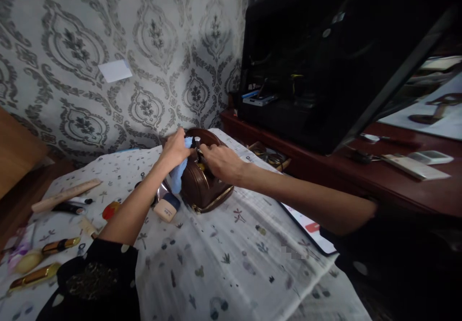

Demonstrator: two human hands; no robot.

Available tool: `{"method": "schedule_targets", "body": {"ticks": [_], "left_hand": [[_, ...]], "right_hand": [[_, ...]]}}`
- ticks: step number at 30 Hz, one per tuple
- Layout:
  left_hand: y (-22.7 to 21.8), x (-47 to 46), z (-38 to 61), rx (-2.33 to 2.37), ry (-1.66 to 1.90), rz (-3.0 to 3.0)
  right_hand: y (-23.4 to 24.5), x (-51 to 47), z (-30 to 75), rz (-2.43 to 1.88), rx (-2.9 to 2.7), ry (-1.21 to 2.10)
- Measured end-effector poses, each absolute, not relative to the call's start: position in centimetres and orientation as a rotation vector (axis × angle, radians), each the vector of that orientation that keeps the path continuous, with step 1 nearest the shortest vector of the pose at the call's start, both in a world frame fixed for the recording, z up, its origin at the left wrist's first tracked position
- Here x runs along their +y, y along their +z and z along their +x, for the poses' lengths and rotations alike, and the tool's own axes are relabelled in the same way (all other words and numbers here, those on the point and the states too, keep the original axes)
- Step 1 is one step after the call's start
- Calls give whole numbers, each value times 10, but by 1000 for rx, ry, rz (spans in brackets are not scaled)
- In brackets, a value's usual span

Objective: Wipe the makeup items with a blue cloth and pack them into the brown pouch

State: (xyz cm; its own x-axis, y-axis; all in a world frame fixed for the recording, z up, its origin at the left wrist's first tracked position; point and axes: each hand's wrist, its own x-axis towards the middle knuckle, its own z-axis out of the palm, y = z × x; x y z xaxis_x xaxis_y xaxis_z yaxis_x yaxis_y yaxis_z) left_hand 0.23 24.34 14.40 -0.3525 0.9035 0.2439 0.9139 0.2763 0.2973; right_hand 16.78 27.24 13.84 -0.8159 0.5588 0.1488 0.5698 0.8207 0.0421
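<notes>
A brown leather makeup bag (pixel 195 184) with a gold zipper stands unzipped on the printed cloth. Bunched under my left hand (pixel 176 150) is a light blue cloth (pixel 176 175), gripped at the bag's left rim. My right hand (pixel 221 161) is closed over the bag's opening; what its fingers hold is hidden. Between both hands a dark bottle with a silvery top (pixel 197 141) sticks up; I cannot tell which hand touches it. Beside the bag's left side lies a beige bottle with a dark cap (pixel 167 208).
Cosmetics lie at the left, among them a long pinkish tube (pixel 67 195), gold tubes (pixel 35 276) and a round red-orange item (pixel 110 210). A lit phone or tablet (pixel 311 229) rests under my right forearm. A black monitor (pixel 306 61) stands on the red-brown desk (pixel 407 181).
</notes>
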Motion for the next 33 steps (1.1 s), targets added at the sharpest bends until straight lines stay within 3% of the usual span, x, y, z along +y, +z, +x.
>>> {"method": "schedule_targets", "body": {"ticks": [33], "left_hand": [[136,236,0,-2572,-454,-1794]], "right_hand": [[117,301,131,-1119,-3077,152]]}}
